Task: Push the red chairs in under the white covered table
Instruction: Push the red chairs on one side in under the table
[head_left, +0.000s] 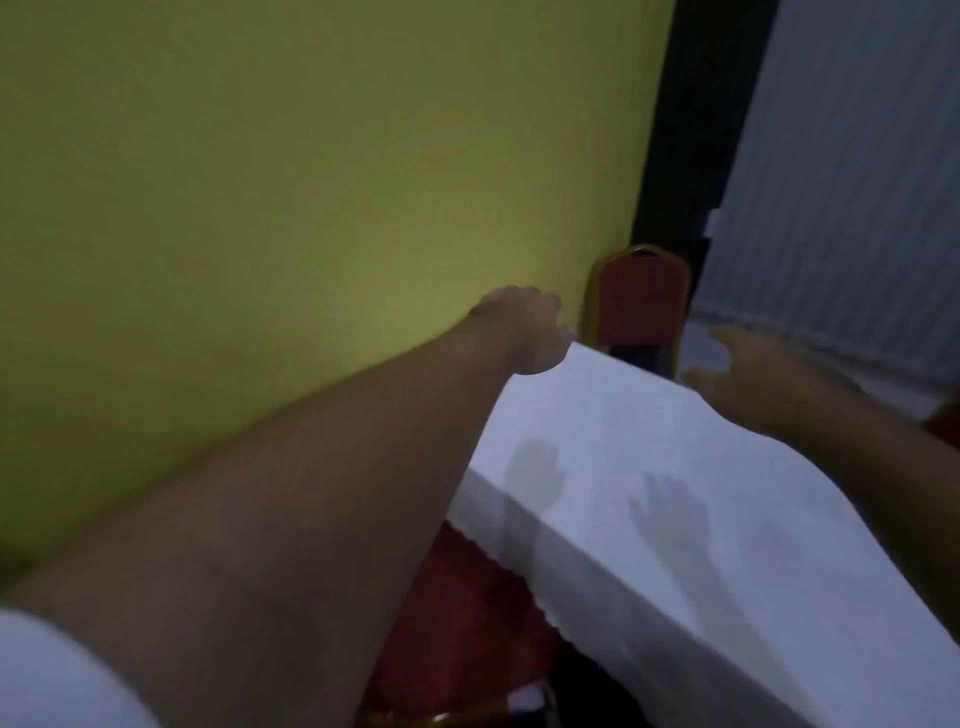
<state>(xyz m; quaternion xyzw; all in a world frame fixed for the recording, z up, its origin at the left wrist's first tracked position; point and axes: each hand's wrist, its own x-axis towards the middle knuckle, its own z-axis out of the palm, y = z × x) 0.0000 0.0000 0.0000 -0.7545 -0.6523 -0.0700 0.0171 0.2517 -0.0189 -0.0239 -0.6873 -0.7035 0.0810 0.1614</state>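
Beyond the far end of the table (649, 467), a red chair (641, 304) stands upright with its back facing the camera, between the yellow wall (285, 182) and a pale curtain (841, 208); its seat and legs are hidden behind the table end. A second chair (457, 623) sits near, low at the left edge of the cloth, only partly visible. Both arms reach along the table's long axis toward the far chair; the left hand (524, 327) is curled loosely at the far left corner, holding nothing, just left of the chair back; the right hand (748, 364) is spread flat and empty, blurred, to the chair's right. The left hand appears nearer the chair. Contact with the cloth cannot be determined; blur obscures finger detail.
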